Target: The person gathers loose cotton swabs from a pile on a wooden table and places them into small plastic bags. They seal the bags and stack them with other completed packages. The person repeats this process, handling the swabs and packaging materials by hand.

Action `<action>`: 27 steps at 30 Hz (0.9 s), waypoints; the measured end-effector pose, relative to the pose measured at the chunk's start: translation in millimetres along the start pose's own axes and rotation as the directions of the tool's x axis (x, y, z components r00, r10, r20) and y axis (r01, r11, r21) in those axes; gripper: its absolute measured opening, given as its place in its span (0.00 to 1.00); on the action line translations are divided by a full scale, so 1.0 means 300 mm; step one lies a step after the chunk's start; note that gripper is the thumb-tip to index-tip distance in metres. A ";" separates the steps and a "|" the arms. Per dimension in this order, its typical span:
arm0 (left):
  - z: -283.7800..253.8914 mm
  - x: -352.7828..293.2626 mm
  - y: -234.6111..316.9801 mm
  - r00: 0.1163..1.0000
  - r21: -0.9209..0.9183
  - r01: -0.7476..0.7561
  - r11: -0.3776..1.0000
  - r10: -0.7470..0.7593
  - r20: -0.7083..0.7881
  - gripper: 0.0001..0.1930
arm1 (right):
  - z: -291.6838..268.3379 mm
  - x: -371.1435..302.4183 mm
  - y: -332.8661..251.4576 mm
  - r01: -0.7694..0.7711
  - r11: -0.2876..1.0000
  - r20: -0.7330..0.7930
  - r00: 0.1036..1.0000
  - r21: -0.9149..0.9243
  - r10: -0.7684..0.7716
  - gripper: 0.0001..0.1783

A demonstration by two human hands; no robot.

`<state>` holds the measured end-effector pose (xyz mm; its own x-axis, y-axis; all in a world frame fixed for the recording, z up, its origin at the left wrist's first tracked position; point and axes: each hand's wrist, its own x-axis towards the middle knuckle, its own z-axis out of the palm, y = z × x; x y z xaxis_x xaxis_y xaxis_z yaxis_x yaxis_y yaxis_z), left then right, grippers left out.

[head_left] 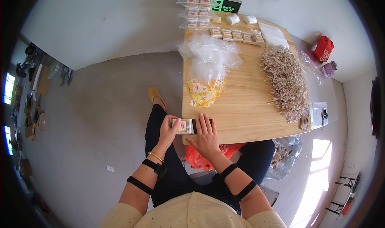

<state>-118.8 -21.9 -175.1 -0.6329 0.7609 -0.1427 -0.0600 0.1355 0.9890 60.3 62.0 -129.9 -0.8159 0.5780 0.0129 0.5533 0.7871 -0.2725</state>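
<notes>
At the near left corner of the wooden surface (244, 95), a labelled pack of cotton swabs (183, 126) lies between the thumb and fingers of the left hand (167, 128), while the right hand (205, 135) rests palm down on a dark flat block (195, 126), its fingers straight and slightly spread. Good work here probably means light, level pressure: pinch the pack's outer end without bending the sticks, steady the block, and keep the label square.
</notes>
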 end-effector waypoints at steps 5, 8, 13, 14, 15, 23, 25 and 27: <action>-0.011 0.002 0.016 0.993 0.079 0.079 0.994 -0.086 0.084 0.14 | 0.024 0.020 -0.040 -0.049 0.992 0.053 0.997 -0.120 0.056 0.58; -0.010 0.002 0.018 0.990 0.119 0.107 0.987 -0.117 0.081 0.17 | 0.018 0.037 -0.080 -0.067 0.992 0.121 0.989 -0.110 0.080 0.59; -0.011 -0.002 0.003 0.992 0.123 0.088 0.988 -0.098 0.079 0.17 | 0.008 0.056 -0.098 -0.043 0.998 0.104 0.993 -0.045 0.047 0.58; -0.014 -0.003 0.009 0.989 0.131 0.112 0.985 -0.123 0.083 0.17 | 0.008 0.049 -0.081 -0.017 1.000 0.073 0.997 -0.006 0.018 0.56; -0.018 -0.002 0.015 0.991 0.111 0.117 0.987 -0.123 0.045 0.16 | 0.009 0.044 -0.065 0.010 0.999 0.042 0.999 0.032 -0.012 0.55; -0.023 -0.112 0.059 0.838 -0.556 0.463 0.690 -0.546 0.020 0.25 | 0.008 0.046 -0.003 -0.389 0.471 0.269 0.914 0.792 0.303 0.33; 0.005 -0.125 0.038 0.874 -0.629 0.399 0.667 -0.484 0.041 0.22 | 0.008 0.081 -0.014 -0.451 0.278 0.385 0.885 0.848 0.261 0.33; 0.022 -0.116 0.021 0.887 -0.631 0.378 0.678 -0.459 0.038 0.21 | 0.003 0.129 -0.015 -0.497 0.025 0.492 0.863 0.867 0.116 0.32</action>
<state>-91.8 -43.4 -164.3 -0.5049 0.6370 -0.5825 -0.7667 -0.0209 0.6417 26.2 80.6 -129.0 -0.7227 0.4841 -0.4932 0.2742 -0.4542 -0.8476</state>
